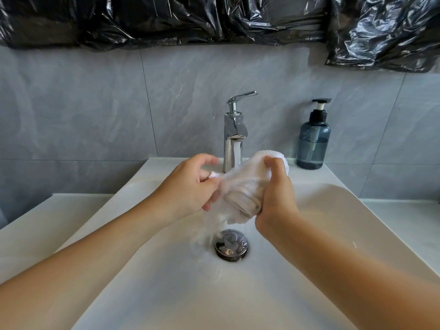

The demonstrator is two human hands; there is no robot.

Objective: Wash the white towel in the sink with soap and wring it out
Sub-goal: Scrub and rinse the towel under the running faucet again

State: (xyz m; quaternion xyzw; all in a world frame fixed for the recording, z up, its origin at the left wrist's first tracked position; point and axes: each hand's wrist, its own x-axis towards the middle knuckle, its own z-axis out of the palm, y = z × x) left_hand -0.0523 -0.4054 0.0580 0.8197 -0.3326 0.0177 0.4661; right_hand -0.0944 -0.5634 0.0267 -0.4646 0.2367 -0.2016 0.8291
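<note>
The left hand [190, 184] pinches one end of the white towel [245, 186], fingers curled round it; how much cloth sits inside the palm is hidden. The towel is bunched and twisted between both hands, held above the sink [166, 282], in front of the chrome faucet [234, 136]. Water falls from it as a blurred streak toward the drain [231, 245], and whether the tap itself runs is hard to make out. The right hand [276, 194] grips the thicker end, fist closed, the towel's tip poking out above the thumb. Further right, a blue soap dispenser [312, 139] stands on the sink's back ledge. Grey marbled tiles [83, 110] cover the wall; crinkled black plastic [190, 17], cut off at the top, hangs above.
</note>
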